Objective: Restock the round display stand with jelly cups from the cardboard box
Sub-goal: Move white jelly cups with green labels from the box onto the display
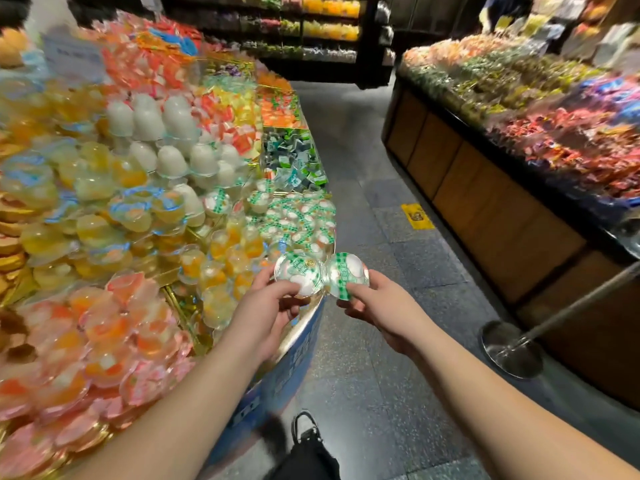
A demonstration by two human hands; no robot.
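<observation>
Left hand (268, 308) pinching one green-lidded jelly cup (298, 271), right hand (375, 306) another (348, 273), rims apparently touching between fingertips. Risk: shallow pinch, cup slipping off stand edge (311, 320).

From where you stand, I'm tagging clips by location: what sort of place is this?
Most likely a sweets or snack shop. A round display stand heaped with jelly cups, another counter piled with wrapped candy, and stocked wall shelves behind.
</observation>
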